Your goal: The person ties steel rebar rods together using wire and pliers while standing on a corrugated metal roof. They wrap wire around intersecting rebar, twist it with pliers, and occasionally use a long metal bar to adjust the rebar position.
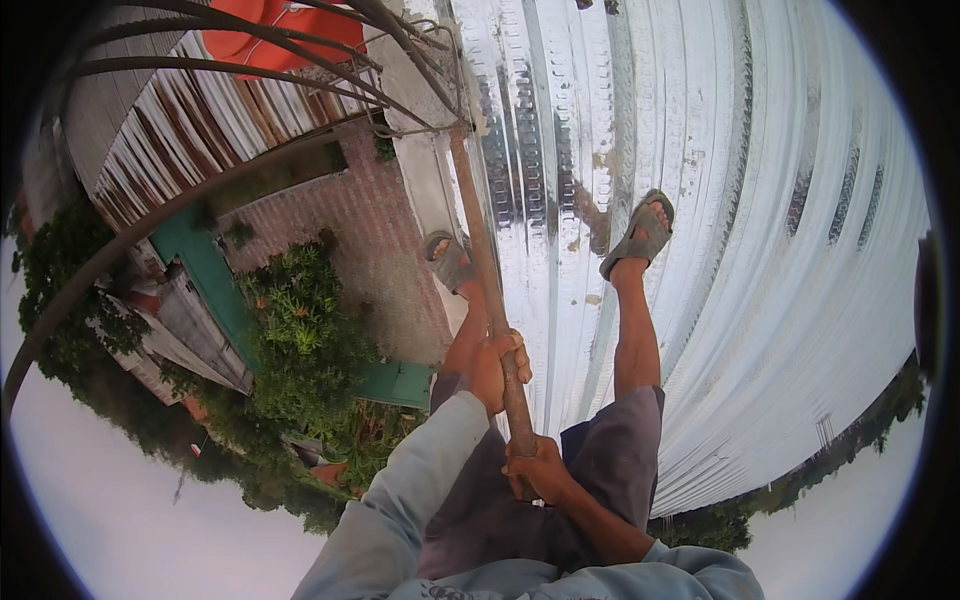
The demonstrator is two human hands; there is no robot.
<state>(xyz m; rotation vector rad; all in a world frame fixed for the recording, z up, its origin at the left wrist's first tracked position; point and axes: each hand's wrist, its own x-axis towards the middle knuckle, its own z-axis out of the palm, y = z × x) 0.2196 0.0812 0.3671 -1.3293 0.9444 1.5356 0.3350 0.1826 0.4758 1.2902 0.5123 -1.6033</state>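
Both hands grip a long, rusty brown metal pipe. My left hand is closed around it farther up, and my right hand is closed around its near end, close to my lap. The pipe's far end meets a steel rebar at the corner of a rebar cage, above a concrete ledge. Several long rebars bend from there towards the upper left. One sandaled foot rests on the ledge beside the pipe; the other sandaled foot stands on the metal roof.
Corrugated metal roofing spreads to the right. The narrow concrete ledge borders a drop to a paved yard with a leafy tree. A long bent rebar crosses the left side. A red object lies beyond the rebars.
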